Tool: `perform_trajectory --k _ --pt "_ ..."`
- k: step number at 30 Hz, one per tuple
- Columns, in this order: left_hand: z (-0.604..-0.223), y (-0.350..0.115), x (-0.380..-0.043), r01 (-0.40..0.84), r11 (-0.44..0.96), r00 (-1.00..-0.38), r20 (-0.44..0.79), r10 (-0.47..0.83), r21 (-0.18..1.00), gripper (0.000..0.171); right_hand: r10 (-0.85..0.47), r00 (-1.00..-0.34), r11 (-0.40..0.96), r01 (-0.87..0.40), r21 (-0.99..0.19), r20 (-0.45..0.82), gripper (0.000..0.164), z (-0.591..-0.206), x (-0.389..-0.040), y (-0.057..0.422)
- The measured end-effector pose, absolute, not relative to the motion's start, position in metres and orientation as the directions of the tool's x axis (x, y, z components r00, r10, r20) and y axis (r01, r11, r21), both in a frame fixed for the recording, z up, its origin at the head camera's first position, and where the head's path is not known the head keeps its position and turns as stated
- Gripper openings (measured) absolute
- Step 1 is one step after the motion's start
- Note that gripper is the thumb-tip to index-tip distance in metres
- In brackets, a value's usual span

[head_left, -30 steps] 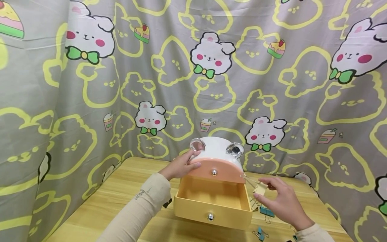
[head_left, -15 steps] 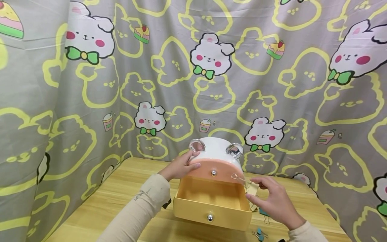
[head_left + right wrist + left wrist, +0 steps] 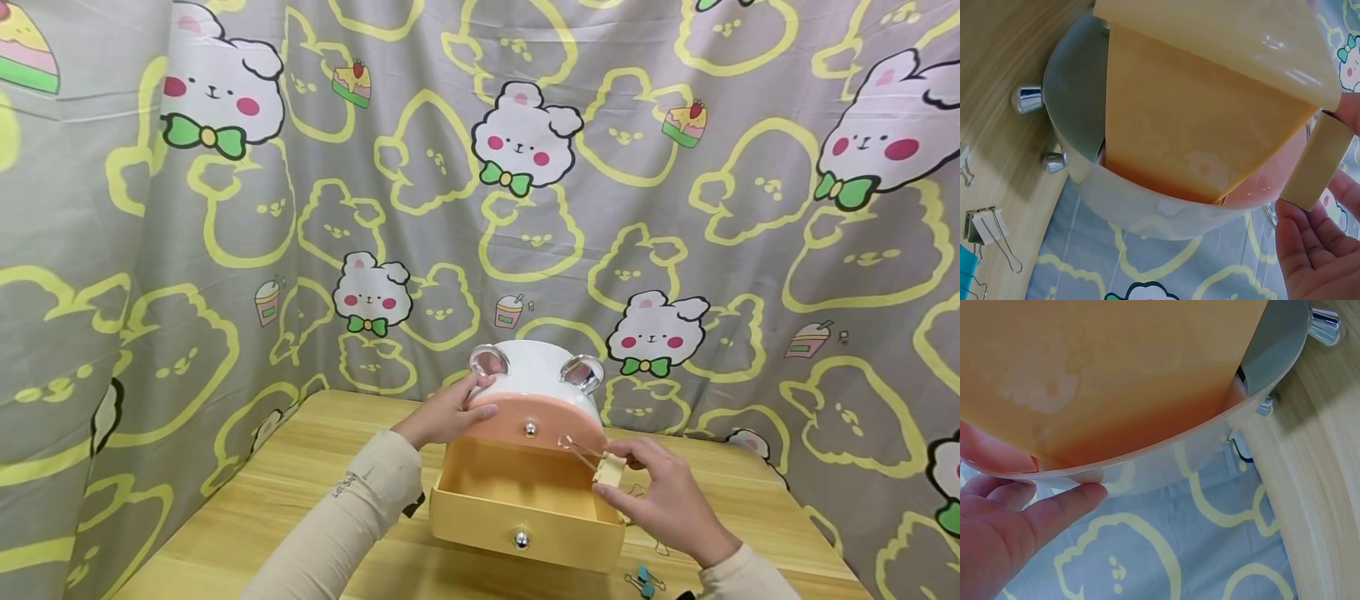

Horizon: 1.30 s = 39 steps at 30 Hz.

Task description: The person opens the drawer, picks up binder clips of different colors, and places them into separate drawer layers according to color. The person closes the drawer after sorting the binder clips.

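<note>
Head view: a white, bear-eared box (image 3: 534,360) with a peach front stands on a wooden table (image 3: 322,467), its lower yellow drawer (image 3: 472,522) pulled out toward me. My left hand (image 3: 444,410) lies against the box's upper left side, spread so that the thumb is apart from the fingers; the thumb rests on the peach front and the fingers reach up onto the white shell. At the box's right, my right hand (image 3: 670,493) pinches a cream binder clip (image 3: 612,472) between thumb and fingers. That clip is up above the right side of the drawer, its wire handles pointing left, in front of the peach face. Seen from the right wrist, my digits press its opposite ends. A small blue clip (image 3: 645,581) lies on the table, in front and to the right of the box. Behind the box hangs a grey, rabbit-patterned curtain (image 3: 442,50).
</note>
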<state>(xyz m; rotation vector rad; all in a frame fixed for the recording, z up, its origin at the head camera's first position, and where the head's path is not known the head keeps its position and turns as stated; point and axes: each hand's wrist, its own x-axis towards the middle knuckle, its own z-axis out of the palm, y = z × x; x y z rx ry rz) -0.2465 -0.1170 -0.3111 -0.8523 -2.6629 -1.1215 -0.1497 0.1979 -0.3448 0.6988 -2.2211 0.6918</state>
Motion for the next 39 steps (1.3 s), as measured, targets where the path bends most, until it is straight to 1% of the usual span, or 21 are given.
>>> perform_trajectory --k 4,11,24,30,39 --pt "-0.311 -0.117 -0.246 0.552 0.554 -0.828 0.329 0.454 0.623 0.041 -0.288 -0.608 0.700 -0.661 -0.271 0.740 0.042 -0.345 -0.150 0.195" --pt "-0.311 -0.116 -0.246 0.539 0.552 -0.836 0.321 0.446 0.636 0.037 -0.307 -0.622 0.686 -0.669 -0.286 0.720 0.041 -0.345 -0.149 0.190" --pt "-0.310 -0.115 -0.246 0.526 0.549 -0.842 0.308 0.442 0.649 0.041 -0.321 -0.643 0.678 -0.669 -0.306 0.696 0.040 -0.349 -0.151 0.186" --pt "-0.311 -0.115 -0.247 0.541 0.551 -0.834 0.320 0.450 0.636 0.042 -0.327 -0.658 0.677 -0.664 -0.317 0.678 0.040 -0.351 -0.152 0.185" --pt "-0.310 -0.117 -0.246 0.572 0.522 -0.810 0.336 0.481 0.632 0.030 -0.324 -0.698 0.675 -0.644 -0.361 0.638 0.039 -0.351 -0.152 0.183"
